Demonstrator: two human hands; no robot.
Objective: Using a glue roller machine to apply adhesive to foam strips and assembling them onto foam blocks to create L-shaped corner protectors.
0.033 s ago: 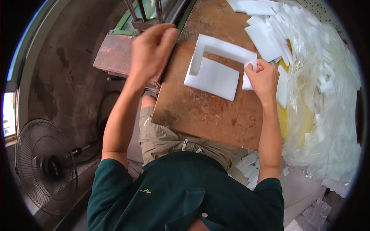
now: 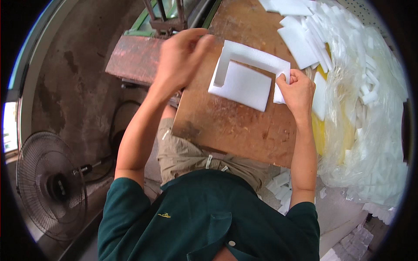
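Note:
My right hand (image 2: 298,89) pinches the right end of a white foam strip (image 2: 257,56), which is bent into a U shape and stands on edge. The strip's left leg comes down onto a flat white foam sheet (image 2: 244,87) on the brown wooden table (image 2: 226,128). Whether strip and sheet are joined, I cannot tell. My left hand (image 2: 183,56) hangs in the air left of the foam, near the table's left edge. Its thumb stands apart from the half-curled fingers, slightly blurred, and nothing shows in it.
Right of the table, a large clear plastic bag (image 2: 348,104) bulges with white foam pieces. Loose foam sheets (image 2: 298,45) lie at the table's far right. Beyond my left hand sits a reddish bench machine (image 2: 133,56) with metal uprights. A standing fan (image 2: 52,185) is at the lower left.
My left hand has moved to the right, toward the foam strip. My right hand keeps its pinch on the strip, almost unmoved.

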